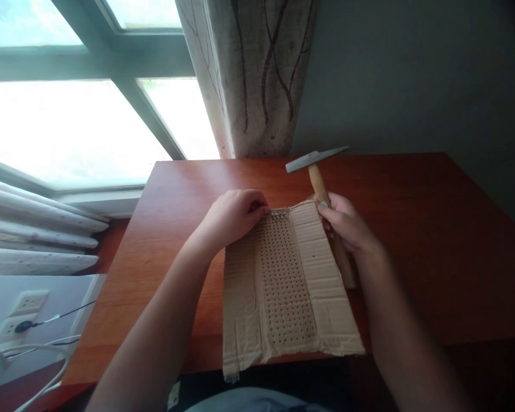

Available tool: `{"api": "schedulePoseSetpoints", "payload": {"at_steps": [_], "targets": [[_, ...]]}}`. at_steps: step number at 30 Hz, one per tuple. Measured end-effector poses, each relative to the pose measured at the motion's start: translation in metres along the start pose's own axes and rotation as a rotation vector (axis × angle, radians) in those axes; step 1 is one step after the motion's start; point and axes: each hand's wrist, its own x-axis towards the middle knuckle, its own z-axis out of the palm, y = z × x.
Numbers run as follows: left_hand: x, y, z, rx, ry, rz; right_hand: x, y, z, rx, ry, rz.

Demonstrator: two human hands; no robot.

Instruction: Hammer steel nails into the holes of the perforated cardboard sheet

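A brown cardboard piece (283,274) with rows of small punched holes down its middle lies over the front of the table. My left hand (238,217) is closed in a pinch at its far edge, beside a short row of small shiny metal pieces (278,214). Whatever is between those fingertips is hidden. My right hand (345,223) is wrapped around the wooden handle of a hammer (316,178), close to the cardboard's far right corner. The hammer's narrow grey head points away from me, and its handle end shows below my right hand.
A reddish-brown wooden table (412,246) extends to the right. Behind it hang a patterned curtain (268,74) and a dark wall (412,74). A bright window (68,126) is at left, above a wall socket (23,315) with a plug and white cables (30,349).
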Motion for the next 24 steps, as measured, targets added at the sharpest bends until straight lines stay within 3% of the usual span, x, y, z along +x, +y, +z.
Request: {"api": "schedulePoseSetpoints", "payload": {"at_steps": [12, 24], "targets": [[-0.001, 0.0, 0.001, 0.036, 0.004, -0.028, 0.008, 0.017, 0.014, 0.203, -0.131, 0.135], [-0.003, -0.002, 0.011, 0.095, 0.047, -0.031, -0.002, 0.009, 0.032, 0.264, -0.09, 0.191]]}}
